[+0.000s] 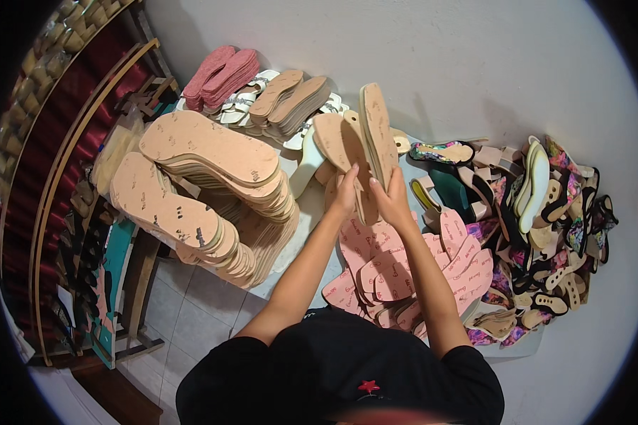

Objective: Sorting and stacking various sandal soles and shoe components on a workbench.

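Note:
In front of me, above the table, my left hand (344, 193) grips a tan shoe insole (333, 136) with small dark printed marks. Close beside it, my right hand (392, 197) is closed around a thin upright bundle of similar insoles (380, 138), its thumb on the near face. The two sets tilt apart at the top and come close together near my hands. To the left rise two tall stacks of tan insoles (209, 150). Below my hands lies a spread pile of pink printed insoles (390, 265), partly hidden by my right forearm.
Pink-red insole stacks (220, 74), brown insoles (290, 103) and white sandal straps (239, 106) line the wall. At right is a heap of colourful sandal parts (546, 234). A wooden rack (138, 283) stands left, over a tiled floor (181, 319).

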The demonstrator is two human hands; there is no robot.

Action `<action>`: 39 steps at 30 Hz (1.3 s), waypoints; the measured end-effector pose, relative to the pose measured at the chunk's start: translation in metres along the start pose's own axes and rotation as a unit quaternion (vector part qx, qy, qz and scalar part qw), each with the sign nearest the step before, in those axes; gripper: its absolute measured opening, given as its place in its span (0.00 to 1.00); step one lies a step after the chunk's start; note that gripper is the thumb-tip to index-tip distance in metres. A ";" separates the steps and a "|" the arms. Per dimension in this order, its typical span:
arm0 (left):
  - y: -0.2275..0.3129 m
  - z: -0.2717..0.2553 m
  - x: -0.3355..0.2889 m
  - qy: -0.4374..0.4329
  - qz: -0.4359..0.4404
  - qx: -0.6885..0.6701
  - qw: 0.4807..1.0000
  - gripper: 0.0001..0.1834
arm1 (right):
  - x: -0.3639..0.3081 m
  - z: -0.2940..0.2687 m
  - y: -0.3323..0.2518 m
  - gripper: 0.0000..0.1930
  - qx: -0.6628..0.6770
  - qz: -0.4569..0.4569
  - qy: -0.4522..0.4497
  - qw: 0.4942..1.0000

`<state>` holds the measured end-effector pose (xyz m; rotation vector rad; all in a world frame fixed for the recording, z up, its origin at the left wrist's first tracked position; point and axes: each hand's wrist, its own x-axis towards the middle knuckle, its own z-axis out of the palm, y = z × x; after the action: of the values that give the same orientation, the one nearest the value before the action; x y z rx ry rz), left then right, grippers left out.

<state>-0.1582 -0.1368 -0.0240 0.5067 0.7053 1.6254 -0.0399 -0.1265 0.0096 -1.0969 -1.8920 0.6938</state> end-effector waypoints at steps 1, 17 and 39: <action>0.018 0.019 -0.017 -0.044 0.005 -0.019 0.999 0.24 | -0.003 -0.005 -0.007 0.21 -0.053 -0.029 0.019 0.998; 0.197 0.018 -0.238 -0.277 0.283 0.000 0.918 0.51 | 0.020 -0.025 -0.284 0.23 -0.085 -0.221 -0.205 0.950; 0.352 -0.196 -0.179 -0.050 0.408 0.047 0.910 0.42 | -0.001 0.101 -0.325 0.26 -0.265 -0.281 -0.244 0.889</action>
<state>-0.5114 -0.3736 0.0900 1.0437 0.5145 2.3225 -0.2658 -0.2849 0.2085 -0.6287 -2.7802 0.1056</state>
